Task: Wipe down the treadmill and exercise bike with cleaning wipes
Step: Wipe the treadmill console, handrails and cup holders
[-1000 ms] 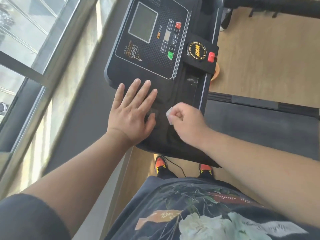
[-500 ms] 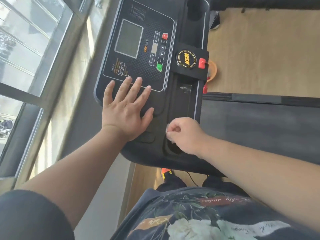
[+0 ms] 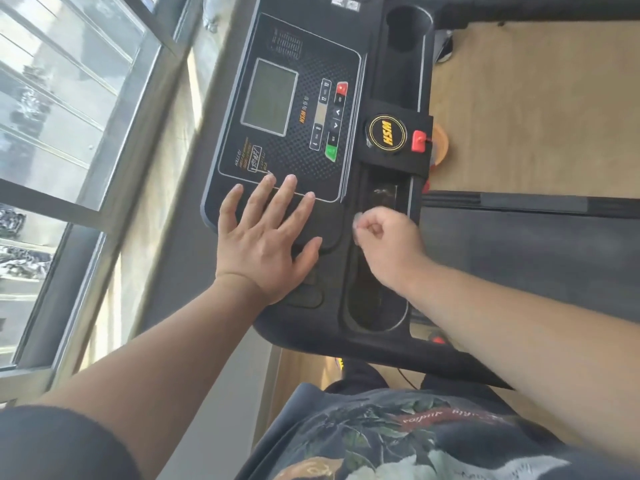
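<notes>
Window-side gym floor; my left hand (image 3: 266, 237) lies flat, bracing the console (image 3: 294, 109). Right hand (image 3: 384, 244) clutches wipe (image 3: 356, 225) at tray (image 3: 377, 292), right of panel. Should press firmly, follow tray's edges.

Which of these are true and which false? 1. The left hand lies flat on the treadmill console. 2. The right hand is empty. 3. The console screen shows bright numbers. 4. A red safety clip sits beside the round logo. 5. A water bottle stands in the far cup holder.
1. True: the left hand lies flat, fingers spread, on the treadmill console just below the button panel.
2. False: the right hand grips a small crumpled wipe.
3. False: the screen is blank grey.
4. True: the red safety clip sits right next to the round logo.
5. False: the far cup holder looks empty.
</notes>
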